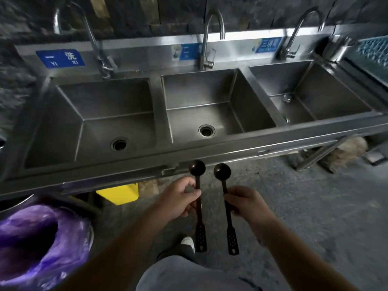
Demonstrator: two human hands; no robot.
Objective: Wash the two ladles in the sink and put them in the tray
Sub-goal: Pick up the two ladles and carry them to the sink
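fingers (190,193) of left hand (178,198) clamp one ladle (198,206); right hand (243,203) clamps the other ladle (227,213), before the sink (218,106).

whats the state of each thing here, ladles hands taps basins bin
left ladle: held by left hand, bowl up
right ladle: held by right hand, bowl up
three taps: no water running
three basins: empty, drains open
bin: lined with purple bag, open

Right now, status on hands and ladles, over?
Left hand holds left ladle, right hand holds right ladle. Both short of the sink, unwashed. Nothing in the way.
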